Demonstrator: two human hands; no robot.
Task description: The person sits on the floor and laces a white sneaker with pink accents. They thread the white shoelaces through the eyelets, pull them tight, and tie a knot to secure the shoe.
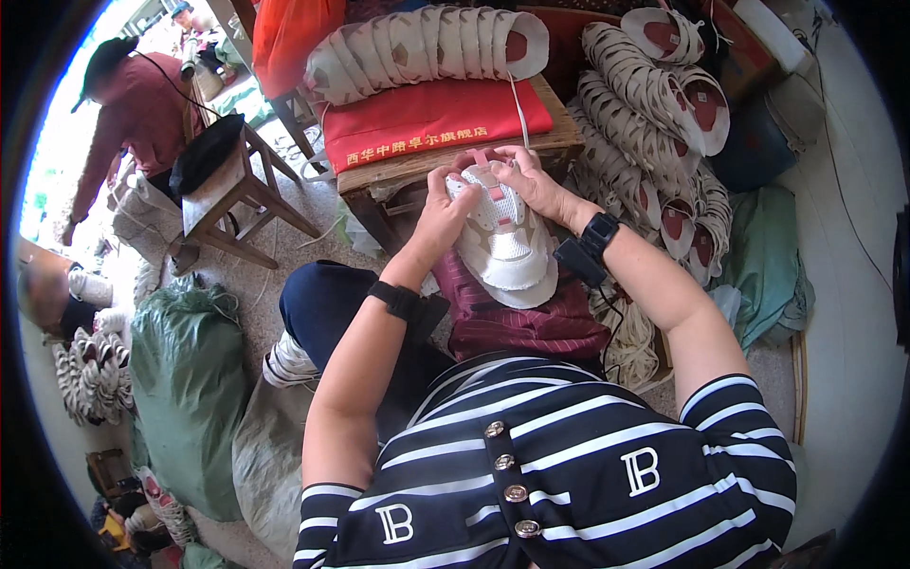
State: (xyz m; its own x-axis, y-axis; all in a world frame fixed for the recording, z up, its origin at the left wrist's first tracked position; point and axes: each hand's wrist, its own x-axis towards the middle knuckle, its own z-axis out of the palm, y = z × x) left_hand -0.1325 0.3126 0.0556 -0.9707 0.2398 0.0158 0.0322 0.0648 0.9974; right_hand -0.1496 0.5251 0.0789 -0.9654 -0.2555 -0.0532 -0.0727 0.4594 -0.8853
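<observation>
A white and beige shoe upper (509,248) with pink tongue details lies over a dark red striped cloth (517,328) on my lap, its rounded toe toward me. My left hand (442,213) is closed around the left edge of its collar, thumb over the top. On the other side, my right hand (540,190) grips the collar near the pink tab, with bent fingers and the thumb pressing on the tongue. Both hands sit close together, and the fingertips inside the upper are hidden. Each wrist wears a black band with a small box.
Just beyond my hands stands a wooden table (559,119) with a red cloth bag (431,121) and a row of nested shoe uppers (417,52). More uppers (645,123) are piled right. Left are a green sack (185,398), a wooden stool (237,194) and a person (142,119) bending.
</observation>
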